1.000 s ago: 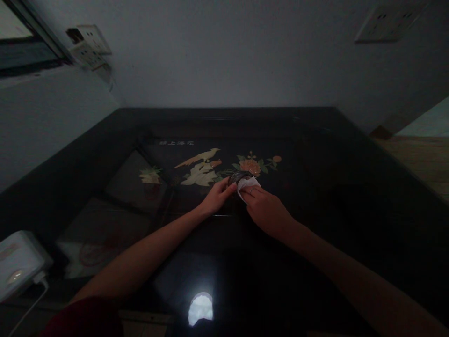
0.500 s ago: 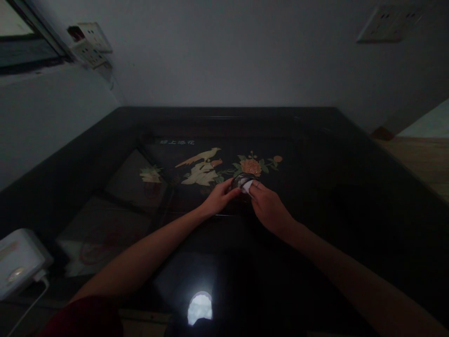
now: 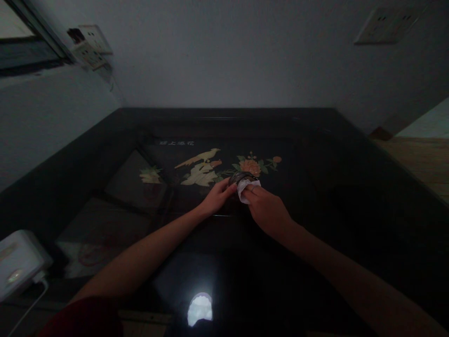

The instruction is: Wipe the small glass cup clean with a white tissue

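Over the middle of the dark glossy table [image 3: 273,276], my left hand [image 3: 217,196] is closed on the left side of a small dark rounded object [image 3: 240,176] with a shiny rim. Its exact kind is too dim to make out. A crumpled white tissue [image 3: 242,192] is pinched in my right hand [image 3: 266,208], which holds it against the near right side of that object. The fingertips of my right hand are partly hidden by the tissue. Behind both hands, the tabletop carries a bird picture [image 3: 201,161] and an orange flower [image 3: 250,166].
A white box-shaped device [image 3: 21,262] with a white cable [image 3: 30,306] stands at the left front edge. Wall sockets [image 3: 91,47] are at the back left, and another socket plate [image 3: 382,25] is at the upper right. A bright lamp reflection shows near the front.
My right hand has shifted slightly left and down. More of the white tissue now shows outside the dark object, spread over its near side. My left hand has barely moved.
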Available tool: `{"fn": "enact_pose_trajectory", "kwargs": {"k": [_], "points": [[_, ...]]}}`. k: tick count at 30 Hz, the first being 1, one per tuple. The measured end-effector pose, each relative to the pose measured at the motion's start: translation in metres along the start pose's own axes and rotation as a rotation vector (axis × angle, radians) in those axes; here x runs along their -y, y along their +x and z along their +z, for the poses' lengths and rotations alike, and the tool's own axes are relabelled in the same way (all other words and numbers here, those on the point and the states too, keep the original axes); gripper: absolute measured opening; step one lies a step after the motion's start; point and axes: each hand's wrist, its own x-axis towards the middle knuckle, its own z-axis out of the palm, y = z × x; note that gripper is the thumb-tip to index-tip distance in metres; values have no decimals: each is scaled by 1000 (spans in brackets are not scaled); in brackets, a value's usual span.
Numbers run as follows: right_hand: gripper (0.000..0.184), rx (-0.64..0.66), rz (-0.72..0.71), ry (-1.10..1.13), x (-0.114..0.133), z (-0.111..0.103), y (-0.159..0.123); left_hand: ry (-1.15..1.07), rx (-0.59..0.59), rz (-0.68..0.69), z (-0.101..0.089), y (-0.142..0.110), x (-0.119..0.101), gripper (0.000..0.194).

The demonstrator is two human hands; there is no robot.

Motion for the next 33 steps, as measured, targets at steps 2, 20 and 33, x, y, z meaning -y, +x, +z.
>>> {"fn": "enact_pose_trajectory", "kwargs": {"k": [2, 20, 33], "points": [[36, -7, -31, -1, 1, 2, -1, -50, -3, -4, 0, 0, 4, 54], [31, -107, -79, 327, -2, 6, 0, -180, -25, -67, -4, 2, 14, 55], [42, -189, -130, -295, -1, 16, -3, -160, -36, -61, -3, 3, 12, 52]]}}
